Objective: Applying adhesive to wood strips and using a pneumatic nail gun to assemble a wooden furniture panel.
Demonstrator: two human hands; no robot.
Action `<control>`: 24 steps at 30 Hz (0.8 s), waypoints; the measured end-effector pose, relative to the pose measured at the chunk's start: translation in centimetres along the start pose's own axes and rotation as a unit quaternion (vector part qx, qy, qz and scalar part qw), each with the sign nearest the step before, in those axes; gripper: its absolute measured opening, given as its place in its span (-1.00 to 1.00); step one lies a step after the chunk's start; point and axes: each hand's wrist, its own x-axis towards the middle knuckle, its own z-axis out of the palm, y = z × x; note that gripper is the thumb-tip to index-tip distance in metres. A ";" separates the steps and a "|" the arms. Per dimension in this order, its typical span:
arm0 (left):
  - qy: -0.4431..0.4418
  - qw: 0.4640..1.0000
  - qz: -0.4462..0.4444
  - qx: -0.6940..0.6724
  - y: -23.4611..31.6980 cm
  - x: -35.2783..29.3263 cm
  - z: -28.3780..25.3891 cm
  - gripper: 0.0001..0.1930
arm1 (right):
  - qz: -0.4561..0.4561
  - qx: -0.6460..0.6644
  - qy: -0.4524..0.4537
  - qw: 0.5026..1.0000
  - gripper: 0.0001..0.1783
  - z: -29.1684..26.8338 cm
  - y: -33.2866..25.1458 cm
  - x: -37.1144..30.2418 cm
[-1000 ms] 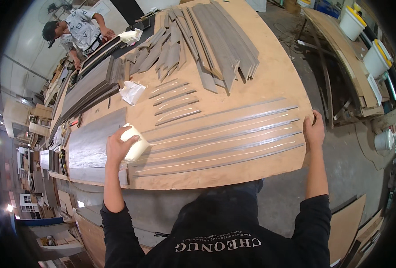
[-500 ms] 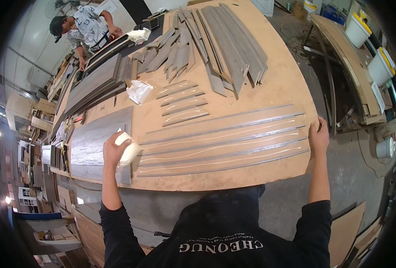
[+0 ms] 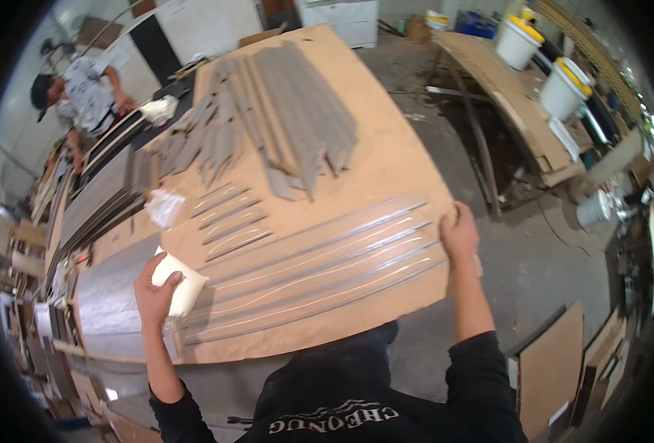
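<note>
My left hand (image 3: 155, 289) is closed round a plastic bag of cream-coloured glue (image 3: 188, 289), above the left ends of the long strips. Several thin grey strips (image 3: 327, 255) lie side by side across the near part of the board, with wavy pale glue lines on and along them. Shorter strips (image 3: 237, 229) with similar lines lie just beyond. At the right edge of the wooden board tabletop (image 3: 386, 125), my right hand (image 3: 460, 232) has its fingers curled over the edge. A wide grey panel (image 3: 116, 288) lies at the left, partly behind my left hand.
Grey planks (image 3: 297, 103) and offcuts (image 3: 209, 140) are piled at the far side. A crumpled plastic bag (image 3: 166, 209) lies mid-left, near stacked panels (image 3: 101, 196). Another person (image 3: 87, 96) works far left. On the right, a bench (image 3: 482, 96) carries white buckets (image 3: 565, 88).
My view has turned, so the tabletop sits lower and further left in the picture. My left hand still holds the glue bag; my right hand stays at the board's right edge.
</note>
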 end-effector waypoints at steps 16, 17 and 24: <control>-0.184 0.944 0.233 -0.143 24.4 6.5 29.1 -0.46 | -0.001 0.011 0.037 0.999 -0.49 -0.8 1.1 0.4; -0.178 0.941 0.251 -0.139 24.3 6.9 30.4 -0.46 | -0.007 0.016 0.040 0.999 -0.49 -0.7 1.1 0.4; -0.247 0.937 0.222 -0.110 26.7 7.1 34.2 -0.51 | 0.012 0.021 0.017 1.000 -0.48 -1.4 0.6 0.5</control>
